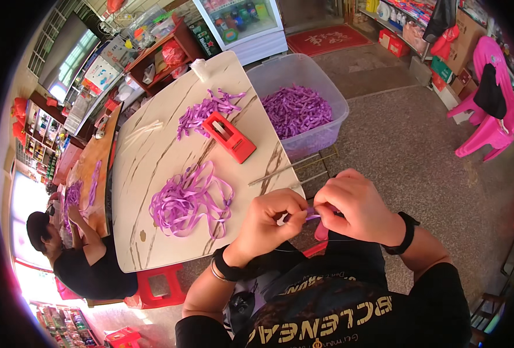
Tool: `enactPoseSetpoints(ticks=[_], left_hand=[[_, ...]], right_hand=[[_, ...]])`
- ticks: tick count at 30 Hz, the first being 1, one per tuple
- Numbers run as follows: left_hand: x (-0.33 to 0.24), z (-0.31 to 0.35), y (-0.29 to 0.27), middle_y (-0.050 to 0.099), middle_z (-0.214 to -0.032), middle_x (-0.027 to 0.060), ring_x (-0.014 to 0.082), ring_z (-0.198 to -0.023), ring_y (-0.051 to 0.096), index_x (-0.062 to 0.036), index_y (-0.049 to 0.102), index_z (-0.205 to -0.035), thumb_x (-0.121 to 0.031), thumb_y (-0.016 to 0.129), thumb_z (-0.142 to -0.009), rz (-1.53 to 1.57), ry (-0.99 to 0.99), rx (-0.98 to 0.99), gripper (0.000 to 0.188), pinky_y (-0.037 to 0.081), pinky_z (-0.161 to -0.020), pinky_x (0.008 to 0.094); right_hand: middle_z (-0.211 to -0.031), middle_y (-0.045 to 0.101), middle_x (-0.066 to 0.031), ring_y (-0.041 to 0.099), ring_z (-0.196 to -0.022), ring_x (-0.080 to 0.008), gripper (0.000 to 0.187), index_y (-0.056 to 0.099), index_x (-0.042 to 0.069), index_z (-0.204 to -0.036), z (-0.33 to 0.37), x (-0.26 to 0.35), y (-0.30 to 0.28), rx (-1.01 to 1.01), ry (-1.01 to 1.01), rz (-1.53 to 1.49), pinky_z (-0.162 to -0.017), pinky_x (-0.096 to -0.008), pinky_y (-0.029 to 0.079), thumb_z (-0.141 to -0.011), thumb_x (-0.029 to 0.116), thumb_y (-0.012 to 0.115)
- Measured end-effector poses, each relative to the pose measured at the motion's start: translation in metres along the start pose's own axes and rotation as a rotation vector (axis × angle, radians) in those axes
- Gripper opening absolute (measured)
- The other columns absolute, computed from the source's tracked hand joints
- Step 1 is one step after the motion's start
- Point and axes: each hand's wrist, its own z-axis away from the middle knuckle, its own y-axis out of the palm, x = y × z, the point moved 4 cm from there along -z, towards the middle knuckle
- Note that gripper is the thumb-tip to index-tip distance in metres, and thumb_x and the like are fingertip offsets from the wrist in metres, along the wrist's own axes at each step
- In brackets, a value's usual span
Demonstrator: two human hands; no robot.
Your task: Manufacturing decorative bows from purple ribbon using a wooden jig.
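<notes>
Over the table's right corner, my left hand (pixel 273 219) and my right hand (pixel 355 207) are close together. Both pinch a short bit of purple ribbon (pixel 311 216) that shows between the fingertips; most of it is hidden by my fingers. To the left of my hands lies a loose, tangled heap of long purple ribbon (pixel 183 210) on the marble-patterned table (pixel 147 168). Beyond it are a red plastic holder (pixel 230 138) with a slot in its top and a small pile of short purple ribbon pieces (pixel 205 113).
A translucent bin (pixel 339 110) full of purple ribbon pieces stands past the table's right edge. A thin metal rod (pixel 277 173) juts over that edge. White sticks (pixel 143 132) and a white roll (pixel 199 69) lie farther off. At left, another person (pixel 89 255) sits by a wooden table.
</notes>
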Motion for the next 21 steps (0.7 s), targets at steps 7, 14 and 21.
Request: enactPoseSetpoints(ticks=[7,14,21], left_hand=[[-0.022,0.008,0.017,0.058,-0.08,0.0106,0.023,-0.065,0.058,-0.0002,0.056,-0.069,0.002,0.061,-0.066,-0.583,0.642,0.007,0.006,0.047,-0.058,0.0286],[0.011,0.007,0.009,0.058,-0.079,0.0089,0.014,-0.067,0.057,0.0007,0.054,-0.066,0.004,0.053,-0.075,-0.006,0.098,0.093,0.009,0.046,-0.059,0.0251],[0.025,-0.012,0.022,0.056,-0.081,0.0077,0.0101,-0.066,0.053,0.0016,0.055,-0.07,-0.001,0.048,-0.081,0.349,-0.082,0.242,0.013,0.044,-0.06,0.0221]], right_hand=[[-0.065,0.044,0.0049,0.037,-0.058,-0.0044,0.024,0.053,0.003,-0.079,0.027,-0.032,0.037,0.509,0.776,-1.206,-0.053,-0.0195,0.032,-0.091,0.02,0.04],[-0.072,0.053,0.0006,0.044,-0.064,-0.0052,0.024,0.054,0.0,-0.083,0.031,-0.024,0.025,0.434,0.627,-1.044,-0.058,-0.018,0.036,-0.09,0.02,0.042],[-0.066,0.052,0.0012,0.046,-0.061,-0.0049,0.022,0.057,0.001,-0.077,0.039,-0.03,0.015,0.442,0.692,-1.025,-0.056,-0.0187,0.037,-0.087,0.018,0.048]])
